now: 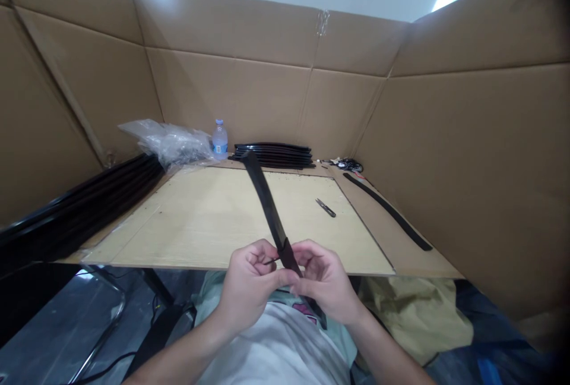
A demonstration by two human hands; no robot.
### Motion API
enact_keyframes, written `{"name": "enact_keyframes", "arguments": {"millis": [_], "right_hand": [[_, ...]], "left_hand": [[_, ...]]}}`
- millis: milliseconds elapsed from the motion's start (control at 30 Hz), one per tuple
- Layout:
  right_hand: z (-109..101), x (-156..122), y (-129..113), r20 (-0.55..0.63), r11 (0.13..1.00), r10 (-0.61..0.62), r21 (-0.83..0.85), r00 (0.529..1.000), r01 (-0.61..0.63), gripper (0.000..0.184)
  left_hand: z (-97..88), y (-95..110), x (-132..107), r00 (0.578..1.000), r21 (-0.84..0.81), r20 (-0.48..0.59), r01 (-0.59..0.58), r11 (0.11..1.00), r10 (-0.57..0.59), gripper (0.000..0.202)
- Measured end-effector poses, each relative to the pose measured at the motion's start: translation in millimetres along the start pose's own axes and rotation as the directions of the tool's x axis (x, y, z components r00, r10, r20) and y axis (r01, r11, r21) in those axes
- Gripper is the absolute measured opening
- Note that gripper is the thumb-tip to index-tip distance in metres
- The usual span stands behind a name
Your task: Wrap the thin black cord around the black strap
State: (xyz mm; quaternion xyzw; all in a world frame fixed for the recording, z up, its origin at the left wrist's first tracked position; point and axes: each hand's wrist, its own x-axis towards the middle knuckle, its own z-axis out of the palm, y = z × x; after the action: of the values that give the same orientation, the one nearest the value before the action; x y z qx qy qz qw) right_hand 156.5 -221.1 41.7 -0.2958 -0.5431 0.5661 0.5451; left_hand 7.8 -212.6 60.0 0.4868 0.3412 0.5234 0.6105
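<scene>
Both hands meet at a long, dark, slightly curved strip [266, 198], held tilted over the front edge of the table. My left hand [250, 281] is closed on the strip from the left, its thumb pressed on the front near a darker sleeve-like band [287, 256]. A thin dark piece juts out by the left fingers; I cannot tell what it is. From the right, my right hand [325, 281] pinches the same strip, thumb beside the left thumb. The strip's lower end runs down behind the hands toward the lap. Small thread snips [326, 207] lie on the board to the right.
Another dark curved strip [387, 210] lies along the right side. At the back are a stack of black strips [274, 155], a water bottle [219, 140], clear plastic bags [173, 144] and a dark tangle [350, 164]. More long black pieces [89, 201] line the left. Cardboard walls [231, 88] surround the table.
</scene>
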Motion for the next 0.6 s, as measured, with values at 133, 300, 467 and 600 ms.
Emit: {"name": "enact_keyframes", "arguments": {"millis": [133, 300, 467, 600], "right_hand": [[3.6, -1.1, -1.5, 0.045, 0.995, 0.069, 0.064, 0.997, -0.072, 0.025], [6.7, -7.0, -4.7, 0.052, 0.99, 0.118, 0.067, 0.992, -0.121, 0.03], [5.1, -9.4, -2.8, 0.096, 0.992, 0.071, 0.095, 0.993, -0.08, 0.027], [7.4, -9.6, -0.3, 0.045, 0.991, 0.076, 0.103, 0.996, -0.081, 0.029]], "left_hand": [[0.4, 0.5, -4.1, 0.99, -0.129, 0.139, 0.049, 0.99, -0.031, 0.029], [-0.5, 1.9, -5.2, 0.971, -0.207, 0.24, 0.075, 0.976, -0.024, 0.026], [-0.5, 3.4, -4.4, 0.96, -0.22, 0.278, 0.09, 0.971, -0.026, 0.025], [-1.8, 1.0, -3.9, 0.957, -0.217, 0.29, 0.083, 0.973, -0.017, 0.024]]}}
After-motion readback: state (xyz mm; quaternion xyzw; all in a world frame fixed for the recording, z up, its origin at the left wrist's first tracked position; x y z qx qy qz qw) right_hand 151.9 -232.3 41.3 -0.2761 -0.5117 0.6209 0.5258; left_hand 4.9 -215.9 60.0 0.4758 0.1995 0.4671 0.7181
